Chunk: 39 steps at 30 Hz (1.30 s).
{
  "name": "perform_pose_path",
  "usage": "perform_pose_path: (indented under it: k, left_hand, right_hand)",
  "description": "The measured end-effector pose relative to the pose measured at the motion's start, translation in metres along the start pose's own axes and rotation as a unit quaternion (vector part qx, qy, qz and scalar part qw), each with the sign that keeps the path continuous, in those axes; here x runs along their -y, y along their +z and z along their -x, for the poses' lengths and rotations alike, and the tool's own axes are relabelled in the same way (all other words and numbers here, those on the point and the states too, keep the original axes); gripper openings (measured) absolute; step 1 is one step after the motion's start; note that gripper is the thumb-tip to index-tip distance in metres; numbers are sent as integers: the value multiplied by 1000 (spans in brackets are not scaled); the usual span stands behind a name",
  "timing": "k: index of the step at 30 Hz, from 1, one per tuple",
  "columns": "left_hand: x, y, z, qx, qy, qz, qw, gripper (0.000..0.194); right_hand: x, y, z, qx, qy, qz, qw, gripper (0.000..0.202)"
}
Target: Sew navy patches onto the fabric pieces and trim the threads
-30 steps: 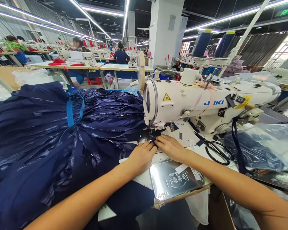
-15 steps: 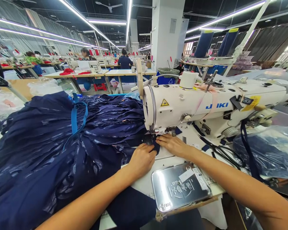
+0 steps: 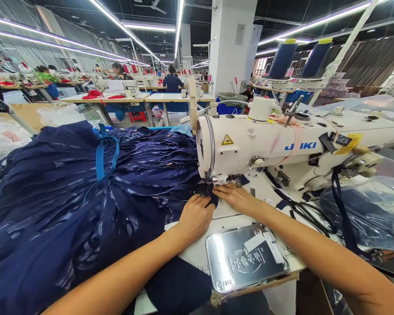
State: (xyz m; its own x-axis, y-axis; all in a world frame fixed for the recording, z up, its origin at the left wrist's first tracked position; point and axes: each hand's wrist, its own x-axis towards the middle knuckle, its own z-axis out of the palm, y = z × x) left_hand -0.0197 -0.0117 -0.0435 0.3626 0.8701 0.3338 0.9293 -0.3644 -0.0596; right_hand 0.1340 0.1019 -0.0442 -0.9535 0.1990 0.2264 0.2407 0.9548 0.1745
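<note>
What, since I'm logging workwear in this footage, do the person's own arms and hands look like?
The left hand and right hand are bare, with no gloves or rings to be seen. The left forearm and right forearm are slim and uncovered: no sleeve, watch or bracelet shows. Anything worn higher up is out of view.

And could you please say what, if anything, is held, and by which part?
Left hand and right hand touch navy cloth near the sewing machine's head; grip is unclear.
</note>
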Motion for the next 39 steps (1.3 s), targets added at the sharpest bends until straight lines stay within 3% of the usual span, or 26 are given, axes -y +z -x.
perform_pose_path:
  k: [13,19,23,27,30,34,39]
  left_hand:
    - [7,8,-8,0,-1,-9,1000,19]
    - [0,6,-4,-21,-15,-16,1000,26]
    - [5,-4,3,-3,-4,-16,1000,26]
    - [30,-13,5,34,46,-30,998,22]
    - [42,-13,3,7,38,-34,999,21]
    - [36,-8,-2,-21,35,-36,999,26]
    - [27,-5,-4,44,9,-14,999,31]
  right_hand:
    - [0,-1,-3,19,47,15,999,43]
    - [1,3,-4,21,75,5,997,45]
    - [4,3,-3,-13,82,1,997,38]
    - [13,2,-2,-62,64,-9,996,23]
    - [20,4,-4,-99,56,-18,993,18]
    - [20,12,-6,-130,67,-50,988,14]
    - [14,20,-5,-166,90,-120,975,11]
